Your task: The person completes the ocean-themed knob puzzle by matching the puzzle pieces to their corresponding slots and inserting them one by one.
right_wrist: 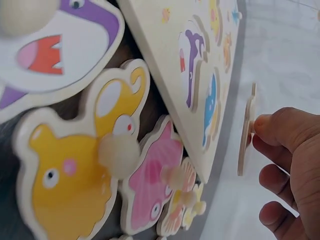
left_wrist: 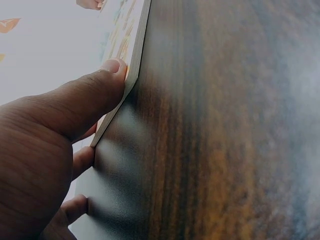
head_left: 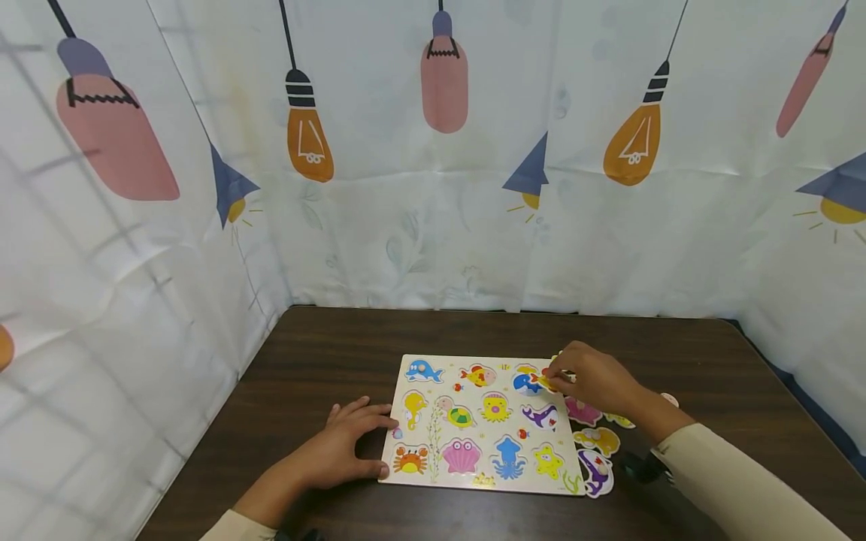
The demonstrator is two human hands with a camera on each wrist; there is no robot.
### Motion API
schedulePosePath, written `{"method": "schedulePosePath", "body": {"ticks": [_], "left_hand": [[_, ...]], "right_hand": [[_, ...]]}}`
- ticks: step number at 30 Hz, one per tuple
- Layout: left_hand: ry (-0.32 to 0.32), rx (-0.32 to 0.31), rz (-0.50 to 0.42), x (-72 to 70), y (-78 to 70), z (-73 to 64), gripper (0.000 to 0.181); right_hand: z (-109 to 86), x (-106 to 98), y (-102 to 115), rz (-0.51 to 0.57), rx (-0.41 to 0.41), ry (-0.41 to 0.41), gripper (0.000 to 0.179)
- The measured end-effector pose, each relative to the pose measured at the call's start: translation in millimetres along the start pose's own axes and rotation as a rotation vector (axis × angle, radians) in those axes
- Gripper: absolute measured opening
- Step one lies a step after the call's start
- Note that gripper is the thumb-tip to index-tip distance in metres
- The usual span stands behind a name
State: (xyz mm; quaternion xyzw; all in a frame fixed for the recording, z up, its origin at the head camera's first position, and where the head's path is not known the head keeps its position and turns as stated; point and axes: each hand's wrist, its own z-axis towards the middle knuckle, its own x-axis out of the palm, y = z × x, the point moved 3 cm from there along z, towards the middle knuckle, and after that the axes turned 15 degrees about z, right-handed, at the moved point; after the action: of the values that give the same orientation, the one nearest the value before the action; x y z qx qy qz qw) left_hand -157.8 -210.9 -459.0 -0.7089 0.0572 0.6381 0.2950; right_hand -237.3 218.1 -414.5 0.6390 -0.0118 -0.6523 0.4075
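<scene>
A pale wooden puzzle board [head_left: 489, 430] with printed sea animals lies flat on the table. My left hand [head_left: 345, 443] rests at its left side, the thumb at the near corner and the fingers along the edge. My right hand [head_left: 598, 379] pinches a red-and-yellow puzzle piece [head_left: 543, 382] above the board's far right part. In the right wrist view this piece [right_wrist: 246, 132] is edge-on, off the board, with the thumb and forefinger at its back. A blue whale piece [head_left: 422, 370] with a knob sits in the far left slot.
Several loose knobbed pieces lie along the board's right side, among them a purple-and-white whale [head_left: 597, 473], a yellow-orange piece [head_left: 598, 440] and a pink one [head_left: 583, 411]. The dark wooden table [head_left: 352, 330] ends at a patterned curtain [head_left: 473, 248] behind.
</scene>
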Motion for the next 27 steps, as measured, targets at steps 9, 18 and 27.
{"method": "schedulePosePath", "body": {"ticks": [9, 18, 27], "left_hand": [[-0.002, 0.004, 0.003, 1.1, 2.1, 0.2, 0.06], [0.001, 0.003, 0.005, 2.5, 3.6, 0.3, 0.06], [-0.006, 0.005, 0.001, 2.7, 2.7, -0.1, 0.059]], "right_hand": [[10.9, 6.5, 4.7, 0.02, 0.022, 0.006, 0.011], [19.7, 12.6, 6.6, 0.01, 0.009, 0.002, 0.012], [29.2, 19.3, 13.9, -0.001, 0.026, 0.019, 0.011]]}}
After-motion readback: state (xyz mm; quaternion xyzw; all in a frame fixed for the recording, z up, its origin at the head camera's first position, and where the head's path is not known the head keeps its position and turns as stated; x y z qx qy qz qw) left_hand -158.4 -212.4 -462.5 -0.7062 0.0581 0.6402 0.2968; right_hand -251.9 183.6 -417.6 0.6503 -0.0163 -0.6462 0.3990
